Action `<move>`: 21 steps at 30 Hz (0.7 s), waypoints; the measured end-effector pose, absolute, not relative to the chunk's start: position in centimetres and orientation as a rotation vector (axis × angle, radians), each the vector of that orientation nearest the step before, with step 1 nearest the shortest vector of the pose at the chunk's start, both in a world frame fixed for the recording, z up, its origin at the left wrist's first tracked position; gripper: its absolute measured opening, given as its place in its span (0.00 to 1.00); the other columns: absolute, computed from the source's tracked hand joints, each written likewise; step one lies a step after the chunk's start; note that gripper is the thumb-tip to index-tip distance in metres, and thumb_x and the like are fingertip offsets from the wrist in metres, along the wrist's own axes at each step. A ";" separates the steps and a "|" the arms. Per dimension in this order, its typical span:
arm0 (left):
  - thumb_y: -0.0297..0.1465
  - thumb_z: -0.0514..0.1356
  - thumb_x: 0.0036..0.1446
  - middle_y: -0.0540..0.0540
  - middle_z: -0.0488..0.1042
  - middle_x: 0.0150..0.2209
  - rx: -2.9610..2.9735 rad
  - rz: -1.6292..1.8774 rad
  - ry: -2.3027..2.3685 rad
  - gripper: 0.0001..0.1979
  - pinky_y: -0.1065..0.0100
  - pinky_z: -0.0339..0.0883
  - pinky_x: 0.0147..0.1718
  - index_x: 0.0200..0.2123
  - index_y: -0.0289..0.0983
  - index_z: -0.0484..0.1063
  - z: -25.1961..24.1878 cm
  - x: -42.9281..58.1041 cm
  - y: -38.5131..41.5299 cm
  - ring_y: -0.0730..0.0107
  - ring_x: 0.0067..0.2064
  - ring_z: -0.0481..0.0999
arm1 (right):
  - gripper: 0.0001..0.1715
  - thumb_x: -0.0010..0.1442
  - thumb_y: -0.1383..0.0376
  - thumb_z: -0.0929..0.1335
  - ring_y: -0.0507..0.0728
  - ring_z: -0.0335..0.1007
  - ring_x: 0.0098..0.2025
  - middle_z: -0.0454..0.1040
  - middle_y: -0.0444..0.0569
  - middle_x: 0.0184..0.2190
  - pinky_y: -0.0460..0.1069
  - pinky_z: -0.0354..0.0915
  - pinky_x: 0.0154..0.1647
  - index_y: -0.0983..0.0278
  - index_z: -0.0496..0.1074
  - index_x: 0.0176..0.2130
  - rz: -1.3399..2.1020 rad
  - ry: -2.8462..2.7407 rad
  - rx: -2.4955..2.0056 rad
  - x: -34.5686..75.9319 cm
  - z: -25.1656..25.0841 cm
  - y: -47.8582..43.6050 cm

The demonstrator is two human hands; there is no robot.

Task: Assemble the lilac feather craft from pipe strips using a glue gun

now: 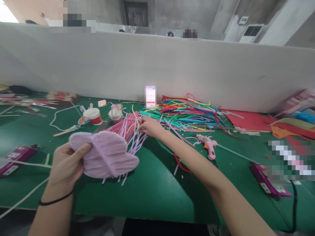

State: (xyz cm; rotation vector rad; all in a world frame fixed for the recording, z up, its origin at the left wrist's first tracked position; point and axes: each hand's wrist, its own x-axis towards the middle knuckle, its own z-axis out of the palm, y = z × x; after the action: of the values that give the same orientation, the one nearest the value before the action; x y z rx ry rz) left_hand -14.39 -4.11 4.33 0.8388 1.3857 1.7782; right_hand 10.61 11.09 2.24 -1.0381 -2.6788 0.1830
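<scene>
My left hand (65, 165) is closed on a flat lilac shape (105, 154) made of pipe cleaners laid side by side, held just above the green table (152, 186). My right hand (150, 126) reaches far forward into a loose bundle of pink and lilac pipe cleaners (128, 131). Its fingers are pinched at the stems, and I cannot make out exactly what they hold. A black band circles my left wrist.
A big heap of many-coloured pipe cleaners (187, 114) lies beyond my right hand. A pink glue gun (208, 146) rests to its right. Two small cups (93, 115) stand at the left. Purple boxes (267, 180), red felt sheets (248, 120) and a white partition wall (157, 68) surround the work area.
</scene>
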 end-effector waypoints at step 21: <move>0.39 0.71 0.48 0.49 0.80 0.29 1.434 1.552 1.347 0.12 0.68 0.71 0.32 0.34 0.38 0.80 2.6 -1.2 -1.7 0.64 0.31 0.77 | 0.16 0.59 0.56 0.67 0.52 0.69 0.31 0.76 0.45 0.33 0.46 0.63 0.30 0.62 0.72 0.44 0.836 -1.709 -1.402 29.6 9.2 -0.8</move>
State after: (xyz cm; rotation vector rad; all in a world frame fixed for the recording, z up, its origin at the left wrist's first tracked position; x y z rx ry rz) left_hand -1.22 -1.67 2.57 1.4343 1.3470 1.5521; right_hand 29.62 -0.80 9.25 -1.4015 -1.7091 0.8360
